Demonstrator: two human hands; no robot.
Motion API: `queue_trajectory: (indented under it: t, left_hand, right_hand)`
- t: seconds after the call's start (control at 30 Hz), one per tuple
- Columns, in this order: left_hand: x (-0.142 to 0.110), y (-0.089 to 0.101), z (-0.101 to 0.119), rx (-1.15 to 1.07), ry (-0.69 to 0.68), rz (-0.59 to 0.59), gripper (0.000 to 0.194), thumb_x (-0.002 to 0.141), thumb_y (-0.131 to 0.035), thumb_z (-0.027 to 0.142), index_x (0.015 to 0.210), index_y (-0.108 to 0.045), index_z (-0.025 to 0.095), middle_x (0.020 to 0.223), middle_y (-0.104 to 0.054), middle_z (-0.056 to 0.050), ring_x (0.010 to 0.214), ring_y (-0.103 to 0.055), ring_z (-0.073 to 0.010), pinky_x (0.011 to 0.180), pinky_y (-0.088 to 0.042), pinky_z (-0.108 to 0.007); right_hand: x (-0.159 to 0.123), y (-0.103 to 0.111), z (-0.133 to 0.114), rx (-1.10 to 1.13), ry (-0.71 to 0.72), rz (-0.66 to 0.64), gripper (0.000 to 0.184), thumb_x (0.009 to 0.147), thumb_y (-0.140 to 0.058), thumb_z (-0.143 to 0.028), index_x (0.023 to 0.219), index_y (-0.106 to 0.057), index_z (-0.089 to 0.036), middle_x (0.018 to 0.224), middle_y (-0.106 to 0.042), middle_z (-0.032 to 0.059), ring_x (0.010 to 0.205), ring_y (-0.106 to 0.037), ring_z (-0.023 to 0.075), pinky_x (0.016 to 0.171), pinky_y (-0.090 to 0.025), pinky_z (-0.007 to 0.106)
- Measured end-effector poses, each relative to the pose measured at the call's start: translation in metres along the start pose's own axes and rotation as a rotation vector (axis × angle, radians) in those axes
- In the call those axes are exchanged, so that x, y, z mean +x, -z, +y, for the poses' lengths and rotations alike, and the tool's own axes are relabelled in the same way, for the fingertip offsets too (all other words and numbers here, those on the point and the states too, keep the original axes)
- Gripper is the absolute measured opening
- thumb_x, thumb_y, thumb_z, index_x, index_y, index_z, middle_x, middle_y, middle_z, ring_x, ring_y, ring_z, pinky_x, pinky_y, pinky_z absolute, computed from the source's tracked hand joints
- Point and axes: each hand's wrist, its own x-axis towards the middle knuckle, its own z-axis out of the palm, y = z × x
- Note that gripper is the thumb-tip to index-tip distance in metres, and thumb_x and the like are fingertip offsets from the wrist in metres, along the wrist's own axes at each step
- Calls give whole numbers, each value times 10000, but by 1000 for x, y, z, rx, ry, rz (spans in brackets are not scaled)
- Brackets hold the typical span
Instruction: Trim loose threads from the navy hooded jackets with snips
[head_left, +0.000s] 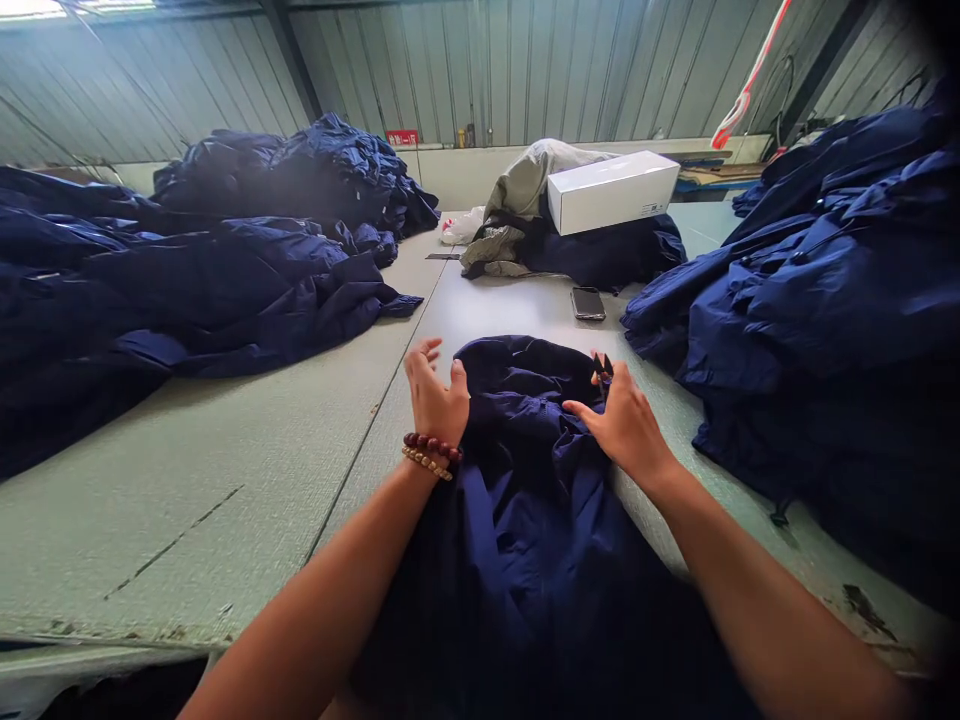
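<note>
A dark navy garment [540, 520] lies in front of me, its rounded top end on the table and its lower part hanging over the near edge. At the left side of that rounded end is my left hand [439, 395], thumb and fingers apart, with nothing visible in it. Two bead bracelets [431, 455] circle the left wrist. My right hand [626, 415] is at the garment's right side, thumb stretched over the cloth. Small black thread snips [602, 370] are held in its fingers, blades pointing up; their handles are mostly hidden.
Navy garments are heaped on the left [247, 280] and on the right [825, 290] of the pale table [300, 450]. Farther back, a white box [615, 190] rests on piled cloth [525, 225]. A phone [588, 303] lies before it. A red-and-white cord [750, 85] hangs at upper right.
</note>
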Motion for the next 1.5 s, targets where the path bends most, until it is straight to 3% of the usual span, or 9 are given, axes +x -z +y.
queue_trajectory:
  t: [0.07,0.17,0.23,0.37,0.57,0.73,1.13,1.3,1.5]
  left_hand:
    - [-4,1,5,29,-252,-59,452,987,-640,181,1434,-592,229,1569,-579,-149,1450,-571,-283,1214,-492,-518]
    - [-15,0,13,86,-498,-478,374,1034,-638,227,1407,-653,253,1497,-671,-97,1422,-606,-259,1274,-426,-537]
    - [-22,-3,14,141,-544,-692,338,1046,-650,255,1382,-684,248,1406,-734,-78,1339,-662,-255,1270,-415,-544]
    - [-28,-5,13,269,-487,-832,396,1054,-663,371,1420,-679,221,1328,-761,-87,1233,-688,-281,1144,-495,-510]
    - [-28,-1,16,354,-372,-911,461,1074,-558,595,1187,-787,212,1269,-769,-108,1194,-685,-312,1074,-501,-505]
    - [-26,0,21,186,-272,-898,458,1117,-480,575,1136,-779,229,1213,-794,-67,1177,-711,-279,1062,-514,-474]
    - [-30,-4,24,-23,-362,-801,388,1025,-733,437,1349,-712,226,1346,-776,-96,1227,-729,-279,1138,-507,-506]
    - [-32,-4,27,-70,-344,-773,190,1032,-708,382,1098,-757,210,1080,-807,-72,1008,-745,-250,984,-563,-434]
    - [-36,2,40,-199,-224,-811,273,1070,-610,422,939,-685,195,885,-723,-16,775,-628,-164,751,-496,-315]
  right_hand:
    - [-1,6,-11,66,76,-101,573,958,-729,-429,1457,-561,-205,1288,-736,146,1150,-735,311,1008,-558,445]
    - [-3,11,-22,148,108,-296,287,1032,-626,-409,1257,-652,-233,1199,-793,93,1062,-766,268,957,-560,393]
    - [-4,12,-25,159,64,-333,188,1045,-603,-395,1140,-654,-241,1139,-817,81,1029,-777,262,919,-556,372]
    - [-4,11,-21,138,-55,-331,173,1047,-612,-422,1077,-636,-254,1124,-820,73,994,-781,261,886,-551,380]
    - [-4,8,-12,136,-70,-431,241,971,-757,-432,1050,-606,-262,1245,-800,91,1105,-766,281,951,-554,411]
    - [-2,13,-13,197,-64,-497,246,1030,-669,-493,1104,-657,-259,1201,-809,83,1090,-770,275,943,-564,417]
    - [-2,19,-29,267,15,-302,305,906,-798,-416,1113,-655,-243,1141,-809,82,1037,-763,266,935,-585,406]
    - [-4,20,-35,276,57,-258,245,938,-769,-438,976,-607,-259,1053,-813,56,942,-757,245,883,-567,376]
    - [-6,19,-34,239,86,-234,334,971,-743,-508,877,-555,-249,795,-701,-4,682,-616,179,688,-471,314]
